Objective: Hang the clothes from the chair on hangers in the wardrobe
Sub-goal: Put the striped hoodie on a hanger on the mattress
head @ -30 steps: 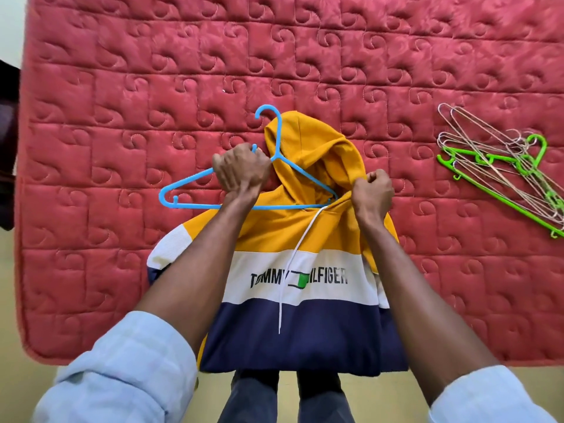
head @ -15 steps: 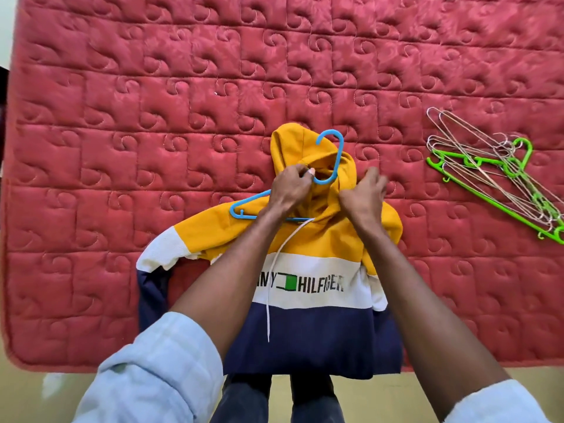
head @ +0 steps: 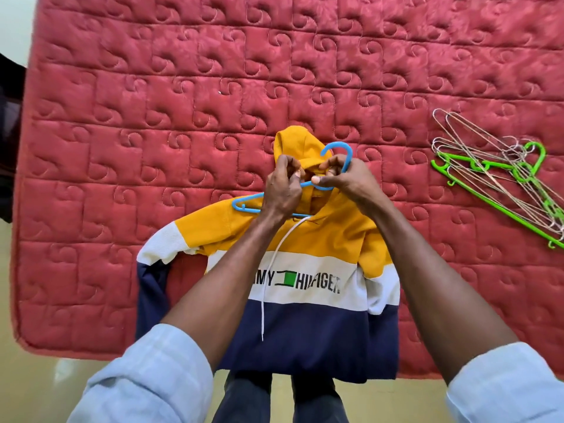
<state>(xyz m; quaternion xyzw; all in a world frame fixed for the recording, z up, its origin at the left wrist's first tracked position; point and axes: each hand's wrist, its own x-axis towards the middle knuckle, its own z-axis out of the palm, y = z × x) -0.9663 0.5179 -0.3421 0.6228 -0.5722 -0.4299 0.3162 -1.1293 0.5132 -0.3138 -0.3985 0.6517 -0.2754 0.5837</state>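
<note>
A yellow, white and navy hoodie [head: 308,239] lies face up on the red quilted mattress [head: 183,87], hood pointing away from me. A blue plastic hanger [head: 247,206] is partly inside the neck opening; its left arm sticks out over the left shoulder and its hook rises by the hood. My left hand [head: 282,190] grips the hoodie's collar at the neck. My right hand [head: 345,177] pinches the blue hanger's neck just below the hook. The hanger's right arm is hidden under the fabric.
A pile of several wire hangers and green plastic hangers [head: 500,175] lies on the mattress at the right. The mattress's near edge runs along the bottom, with yellowish floor [head: 27,377] beyond it. Something dark [head: 9,132] shows at the far left edge.
The blue hanger has moved right and into the hoodie's neck. My right hand has left the hoodie's shoulder and taken the hanger by the hook; my left hand moved onto the collar.
</note>
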